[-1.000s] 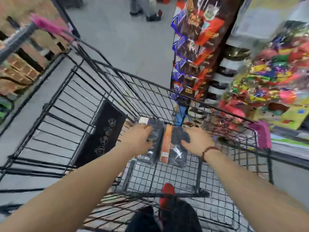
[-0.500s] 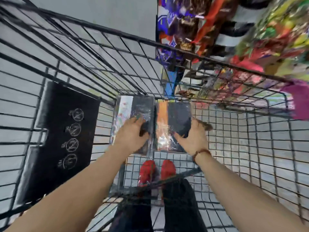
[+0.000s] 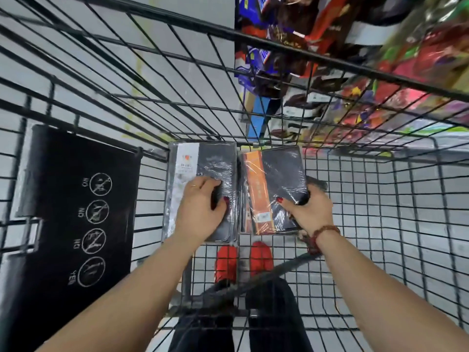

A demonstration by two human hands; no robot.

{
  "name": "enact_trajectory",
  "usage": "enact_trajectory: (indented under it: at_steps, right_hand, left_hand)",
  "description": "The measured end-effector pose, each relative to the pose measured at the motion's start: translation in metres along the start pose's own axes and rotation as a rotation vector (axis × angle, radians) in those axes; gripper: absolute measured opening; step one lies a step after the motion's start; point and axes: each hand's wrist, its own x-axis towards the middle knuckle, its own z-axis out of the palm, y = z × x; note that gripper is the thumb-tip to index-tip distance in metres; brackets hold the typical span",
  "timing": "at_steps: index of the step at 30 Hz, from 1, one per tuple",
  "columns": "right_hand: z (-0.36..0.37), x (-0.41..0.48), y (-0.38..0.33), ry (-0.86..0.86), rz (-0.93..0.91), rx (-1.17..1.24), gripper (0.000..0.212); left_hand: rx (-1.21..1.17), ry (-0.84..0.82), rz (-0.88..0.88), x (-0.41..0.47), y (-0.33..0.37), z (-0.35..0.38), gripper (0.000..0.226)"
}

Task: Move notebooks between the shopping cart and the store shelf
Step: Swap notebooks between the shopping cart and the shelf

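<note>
Both notebooks have sunk lower into the cart (image 3: 380, 199) since a moment ago, and the view has tipped further down into the basket. They now lie flat and side by side on the wire floor at its far end, long edges close together. The left notebook (image 3: 215, 163) is dark with a white strip; the right notebook (image 3: 281, 174) is dark with an orange strip. Both are wrapped in shiny plastic. The left hand (image 3: 200, 212) lies on the left notebook with fingers curled on the cover; I cannot tell whether it pinches or only presses. The right hand (image 3: 312, 212) grips the right notebook at its near right edge, thumb on top, fingers tucked beneath. A beaded bracelet (image 3: 324, 231) circles that wrist. A black sign (image 3: 76, 212) with round symbols hangs on the cart's left wall. Red shoes (image 3: 225, 262) show through the wire. Blurred snack packets (image 3: 279, 47) fill a shelf beyond.
</note>
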Motion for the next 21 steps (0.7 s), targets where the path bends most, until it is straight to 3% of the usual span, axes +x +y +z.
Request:
enact_trajectory:
  at_steps: [9, 15, 18, 19, 21]
  right_hand:
    - [-0.003, -0.016, 0.007, 0.16, -0.058, 0.216, 0.008]
    - [0.001, -0.022, -0.007, 0.063, -0.028, 0.448, 0.014]
    - [0.01, -0.024, -0.014, 0.005, -0.009, 0.486, 0.049]
    - [0.011, -0.025, -0.018, -0.006, -0.02, 0.485, 0.052]
    - [0.017, -0.026, -0.023, 0.001, -0.053, 0.495, 0.026]
  left_hand:
    - [-0.059, -0.018, -0.018, 0.001, 0.003, 0.0, 0.039]
    - [-0.333, -0.036, -0.104, -0.002, 0.012, 0.006, 0.031]
    - [-0.579, -0.101, -0.194, -0.005, 0.025, 0.007, 0.02]
    - [-0.656, -0.12, -0.229, -0.007, 0.03, 0.007, 0.018]
    - [-0.771, -0.124, -0.301, -0.01, 0.04, 0.005, 0.016]
